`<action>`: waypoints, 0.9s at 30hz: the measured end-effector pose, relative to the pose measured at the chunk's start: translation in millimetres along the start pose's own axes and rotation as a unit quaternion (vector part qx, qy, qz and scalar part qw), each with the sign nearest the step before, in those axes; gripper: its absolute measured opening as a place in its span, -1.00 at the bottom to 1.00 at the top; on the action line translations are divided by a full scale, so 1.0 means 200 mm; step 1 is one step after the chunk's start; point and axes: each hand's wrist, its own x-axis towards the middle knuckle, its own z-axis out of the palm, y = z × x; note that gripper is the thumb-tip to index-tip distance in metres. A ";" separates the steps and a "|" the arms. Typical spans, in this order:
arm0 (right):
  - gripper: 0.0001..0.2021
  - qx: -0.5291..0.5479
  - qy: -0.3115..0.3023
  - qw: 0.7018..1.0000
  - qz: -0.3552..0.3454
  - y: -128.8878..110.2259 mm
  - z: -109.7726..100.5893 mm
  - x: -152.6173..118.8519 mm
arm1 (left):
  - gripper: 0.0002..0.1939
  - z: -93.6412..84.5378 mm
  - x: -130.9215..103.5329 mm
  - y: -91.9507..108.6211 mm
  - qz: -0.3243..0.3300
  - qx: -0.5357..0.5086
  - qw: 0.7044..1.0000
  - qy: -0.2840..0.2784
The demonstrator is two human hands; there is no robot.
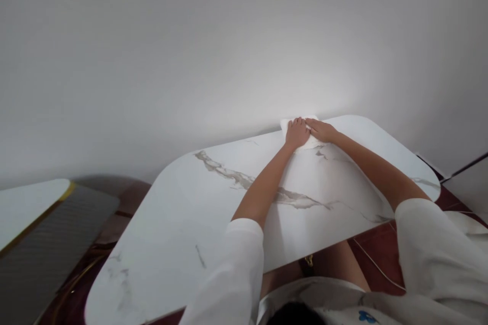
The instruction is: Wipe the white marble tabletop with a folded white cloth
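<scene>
A plain white wall (190, 35) fills the upper view. Below it lies one white marble-patterned tabletop with rounded corners and grey veins (171, 223), its far edge against the wall. One dark ribbed panel with a gold-trimmed pale edge (49, 233) sits well apart at the left, over a reddish-brown floor (381, 249). Two bare forearms in white sleeves (438, 244) reach across the table. The left hand (296, 133) and right hand (321, 130), side by side and touching, press flat with fingers spread on one small white cloth (290, 123) at the table's far edge, gripping nothing.
</scene>
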 end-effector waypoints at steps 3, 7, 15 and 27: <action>-0.41 -0.003 0.004 1.000 0.014 0.05 -0.03 -0.14 | -0.45 0.00 -0.02 0.11 0.023 -0.010 1.000 -0.009; -0.40 -0.012 0.002 1.000 0.016 -0.01 -0.08 -0.36 | -0.43 -0.05 -0.16 0.25 0.039 -0.022 0.999 -0.013; -0.41 -0.038 -0.041 0.998 -0.004 -0.39 -0.20 -0.79 | -0.41 -0.21 -0.68 0.42 0.023 -0.037 0.999 -0.032; -0.39 -0.016 -0.039 0.997 -0.064 -0.38 -0.39 -1.34 | -0.36 -0.34 -1.00 0.83 0.015 -0.111 0.990 -0.082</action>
